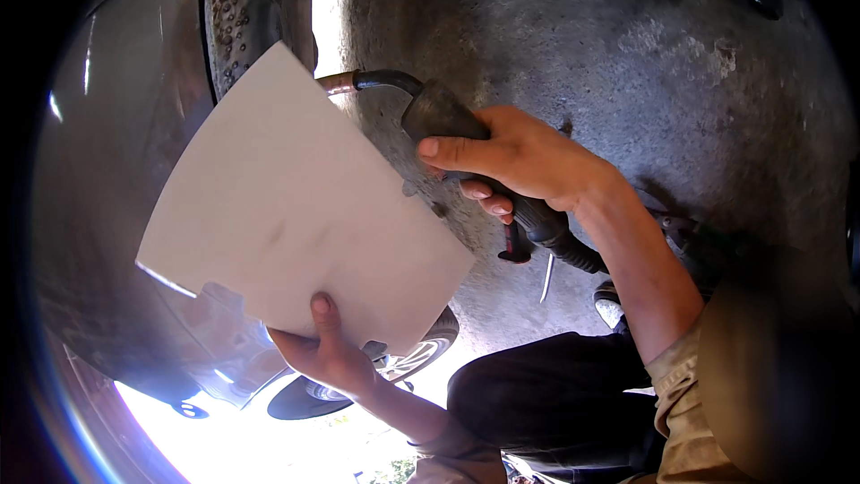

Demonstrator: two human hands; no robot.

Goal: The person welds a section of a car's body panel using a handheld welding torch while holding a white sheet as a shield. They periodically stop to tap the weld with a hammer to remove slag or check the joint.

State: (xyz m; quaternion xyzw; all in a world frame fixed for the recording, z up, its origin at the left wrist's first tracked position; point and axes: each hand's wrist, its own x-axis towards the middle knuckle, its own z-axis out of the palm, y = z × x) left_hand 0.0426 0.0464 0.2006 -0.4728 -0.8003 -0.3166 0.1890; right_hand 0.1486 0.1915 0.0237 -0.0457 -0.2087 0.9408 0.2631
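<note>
Far left: glossy grey car body panel [116, 215], reflecting another car. In front of it, white card [296, 215], tilted, lower edge pinched by left hand [327, 354], thumb on the near face, fingers closed behind it. Just past the card's upper right edge: copper nozzle of welding torch [448, 116], curved neck, black handle. Right hand [520, 157] wrapped tight round the handle. Behind: stained concrete floor [645, 45]. Lower right: dark trousers [546, 403].

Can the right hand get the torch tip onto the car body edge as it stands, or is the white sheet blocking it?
Probably yes. The right hand grips the welding torch, whose tip passes behind the white sheet held by the left hand. The sheet hides the contact point.
</note>
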